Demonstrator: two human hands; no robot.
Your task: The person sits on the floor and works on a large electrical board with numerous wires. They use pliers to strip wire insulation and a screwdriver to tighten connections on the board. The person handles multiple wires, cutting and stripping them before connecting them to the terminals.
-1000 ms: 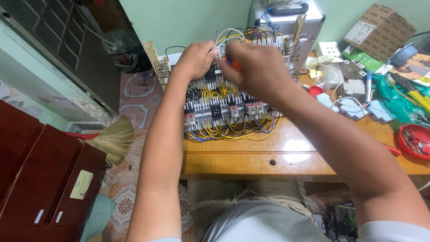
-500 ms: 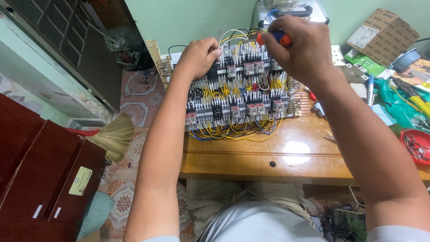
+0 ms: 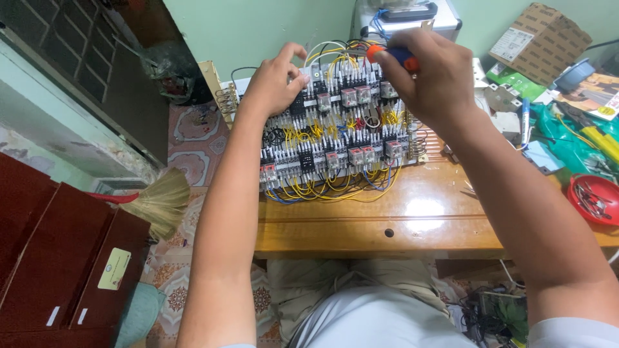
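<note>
A control panel [image 3: 335,154] packed with relays, terminal blocks and yellow and blue wires lies on the wooden table [image 3: 412,225]. My left hand [image 3: 274,80] rests on the panel's upper left corner, fingers curled over its top edge. My right hand [image 3: 425,74] is closed around a screwdriver [image 3: 396,57] with an orange and blue handle, held over the panel's upper right part. The screwdriver's tip is hidden behind my fingers.
To the right lie a cardboard box [image 3: 538,42], green packets, a blue pen [image 3: 525,119] and a red bowl [image 3: 593,196] with small parts. A grey case [image 3: 412,16] stands behind the panel. A broom [image 3: 155,200] and red cabinet [image 3: 58,258] are at left.
My right hand with the screwdriver has moved from the panel's middle up to its upper right edge. The left hand stays on the upper left corner.
</note>
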